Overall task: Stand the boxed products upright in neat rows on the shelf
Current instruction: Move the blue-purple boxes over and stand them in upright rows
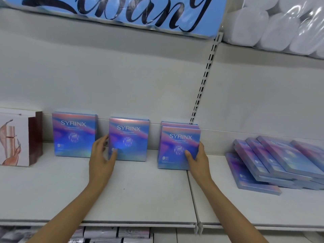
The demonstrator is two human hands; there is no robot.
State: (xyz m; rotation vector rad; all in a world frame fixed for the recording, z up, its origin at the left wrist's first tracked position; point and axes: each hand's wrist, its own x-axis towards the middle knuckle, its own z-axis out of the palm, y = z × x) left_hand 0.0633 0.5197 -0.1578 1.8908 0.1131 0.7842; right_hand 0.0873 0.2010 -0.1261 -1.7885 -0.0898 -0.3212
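Three groups of blue-purple SYRINX boxes stand upright on the white shelf point(140, 193). The left box point(74, 134) leans against the back wall. My left hand point(102, 155) holds the middle box point(129, 137) at its lower left edge, thumb on the front face. My right hand point(198, 160) grips the front right box point(178, 148) at its lower right corner, thumb on the front; more boxes stand directly behind it. A pile of the same boxes point(273, 165) lies flat and fanned out on the shelf to the right.
A white and dark red carton point(21, 139) stands at the far left of the shelf. A slotted upright rail point(205, 79) divides the back wall. Wrapped white rolls point(277, 23) and a blue pack point(122, 13) sit on the shelf above. Packaged goods show below the shelf edge.
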